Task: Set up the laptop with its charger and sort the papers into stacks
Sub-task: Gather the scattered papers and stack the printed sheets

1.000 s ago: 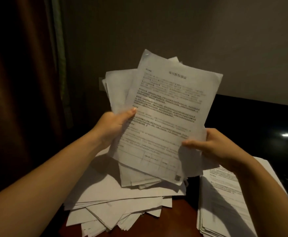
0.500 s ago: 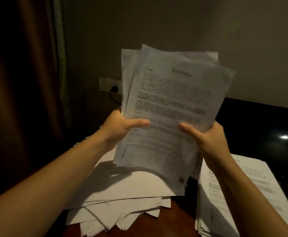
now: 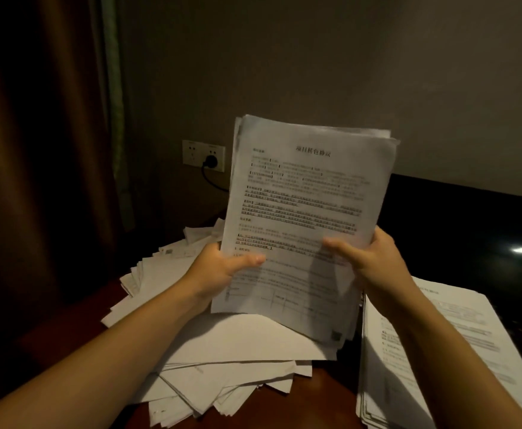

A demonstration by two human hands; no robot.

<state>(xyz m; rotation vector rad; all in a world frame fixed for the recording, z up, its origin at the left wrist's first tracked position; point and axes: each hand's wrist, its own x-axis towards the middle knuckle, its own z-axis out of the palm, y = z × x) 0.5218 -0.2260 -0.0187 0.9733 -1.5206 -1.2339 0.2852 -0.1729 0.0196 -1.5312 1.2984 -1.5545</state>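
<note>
Head view, dim light.

- Sheaf of printed papers (image 3: 309,196): held nearly upright in front of the wall, printed side to the camera, edges roughly squared. Its top corner leans slightly right. Text is blurred and not legible.
- Left grip (image 3: 219,267): closed on the sheaf's left edge, with the thumb lying across the front sheet. The fingers are hidden behind the paper.
- Right grip (image 3: 374,261): closed on the sheaf's right edge, thumb on the front face pointing inward. The fingers are behind the paper.
- The sheaf's lower edge sits directly over the loose pile (image 3: 222,351). Whether they touch cannot be told.
- The loose pile lies fanned and untidy on the table (image 3: 324,394), with sheets jutting out at many angles.
- Neat stack (image 3: 439,335): printed sheets, squared, just right of the loose pile and under the right forearm.
- Wall socket (image 3: 203,155): behind and left of the sheaf, with a black plug (image 3: 211,159) seated in it. The cable (image 3: 213,182) runs down and right until it passes behind the paper.
- Curtain (image 3: 36,150): hangs along the left side.
- Dark glossy surface (image 3: 454,227): behind the right grip, showing one bright glint. What it is cannot be told.
</note>
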